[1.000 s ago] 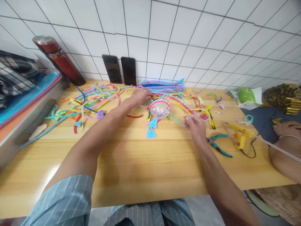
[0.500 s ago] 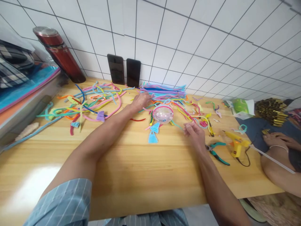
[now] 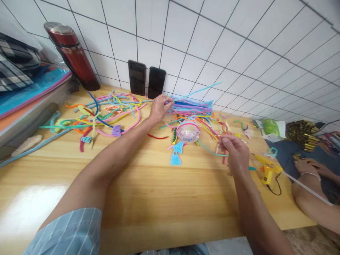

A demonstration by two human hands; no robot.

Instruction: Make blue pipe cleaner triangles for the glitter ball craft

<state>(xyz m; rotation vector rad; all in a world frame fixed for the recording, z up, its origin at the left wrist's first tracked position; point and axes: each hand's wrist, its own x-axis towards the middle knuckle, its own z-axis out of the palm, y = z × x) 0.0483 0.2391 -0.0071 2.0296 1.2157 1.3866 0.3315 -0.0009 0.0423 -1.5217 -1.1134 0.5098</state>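
Note:
My left hand is closed at the left end of the pipe cleaner bundle, pinching a light blue pipe cleaner whose far end is lifted above the others. My right hand is also closed, its thumb and fingertips on a pink-red pipe cleaner. Between my hands lies a clear plastic ball with a pink band round it. Just below it are light blue pipe cleaner pieces shaped like a bow. A thin green pipe cleaner runs from the ball toward my right hand.
Loose pipe cleaners are strewn on the left. Two phones and a red thermos stand by the tiled wall. At right lie a yellow glue gun and partly hidden pliers; another person's arm rests beyond.
My left hand has raised one end of a light blue pipe cleaner from the bundle. My right hand has moved right and lifted, with a pink-red pipe cleaner now in its fingers.

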